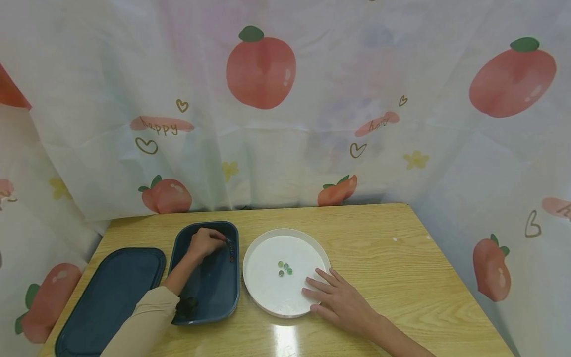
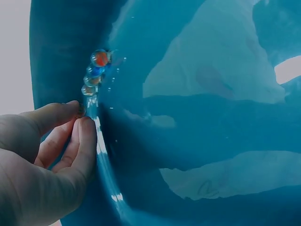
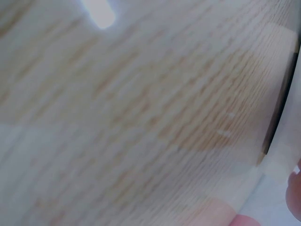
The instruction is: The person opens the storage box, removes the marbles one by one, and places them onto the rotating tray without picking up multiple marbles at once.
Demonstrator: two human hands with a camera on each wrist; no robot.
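My left hand reaches into a dark blue tray, at its far right inner edge. In the left wrist view, the thumb and fingertips pinch a glass marble, mostly hidden by them. Just beyond it, several glass marbles with orange and blue swirls line up along the tray's wall, an orange one at the end. My right hand lies with spread fingers over the right rim of a round white tray. On that tray sit several greenish marbles, left of the fingertips and apart from them.
Left of the blue tray lies a similar dark blue lid or tray, partly behind the left sleeve. All stand on a wooden table. A printed curtain hangs along its back edge and sides.
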